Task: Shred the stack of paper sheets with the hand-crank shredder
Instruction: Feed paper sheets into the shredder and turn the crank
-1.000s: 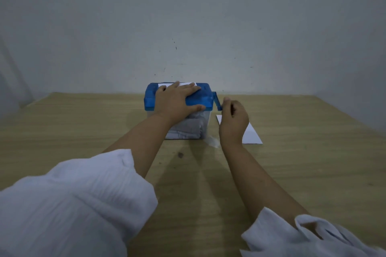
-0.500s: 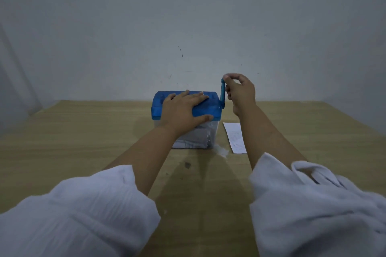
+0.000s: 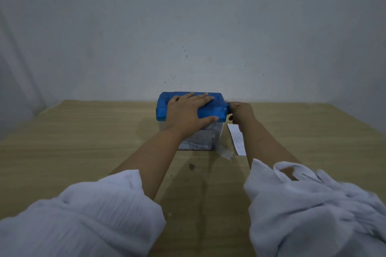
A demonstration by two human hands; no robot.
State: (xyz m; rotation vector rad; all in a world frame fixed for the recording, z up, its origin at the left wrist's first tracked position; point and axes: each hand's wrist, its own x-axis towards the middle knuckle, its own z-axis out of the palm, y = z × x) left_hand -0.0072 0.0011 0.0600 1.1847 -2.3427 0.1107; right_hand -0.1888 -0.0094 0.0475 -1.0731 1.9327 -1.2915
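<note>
The shredder (image 3: 213, 110), with a blue top over a clear bin (image 3: 218, 131), stands near the far edge of the desk (image 3: 83, 142), about midway along it and close to the wall (image 3: 188, 27). Grey-white shreds (image 3: 200, 142) fill the lower part of the bin.

The left hand (image 3: 188, 112) lies flat on the blue top, fingers straight and spread, the thumb along the near edge of the lid. The right hand (image 3: 242, 112) is at the shredder's right end, its fingers curled round the crank (image 3: 227, 108), of which only a small blue part shows.

A paper (image 3: 238, 142) lies flat on the desk just to the right of the bin, partly hidden by the right forearm. A small clear scrap (image 3: 225, 153) lies by the bin's near right corner. Both arms wear white sleeves (image 3: 94, 215) pushed up past the wrist.
</note>
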